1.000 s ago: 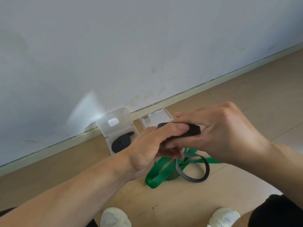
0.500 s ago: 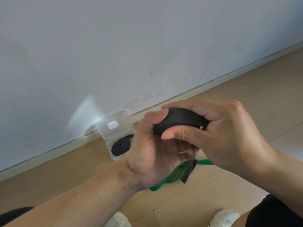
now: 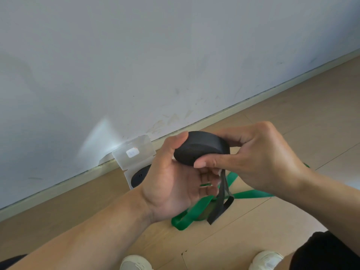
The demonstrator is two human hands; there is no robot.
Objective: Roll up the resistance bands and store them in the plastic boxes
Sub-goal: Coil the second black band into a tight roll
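A black resistance band (image 3: 201, 148) is wound into a thick roll, held between both hands above the floor. My left hand (image 3: 175, 184) cups it from below, thumb on the roll's left edge. My right hand (image 3: 251, 158) grips the roll from the right, thumb across its front. The band's loose tail (image 3: 220, 199) hangs down to the floor. A green resistance band (image 3: 194, 211) lies unrolled on the floor beneath. An open clear plastic box (image 3: 134, 154) by the wall holds a rolled black band (image 3: 139, 177), partly hidden by my left hand.
A white wall and skirting board (image 3: 243, 103) run along the back. The floor is light wood. My two white shoes (image 3: 136, 263) show at the bottom edge, with a dark trouser leg at the bottom right.
The roll has turned in my hands and grown thicker, and the loose black loop on the floor has shortened to a hanging tail. Both hands lifted slightly.
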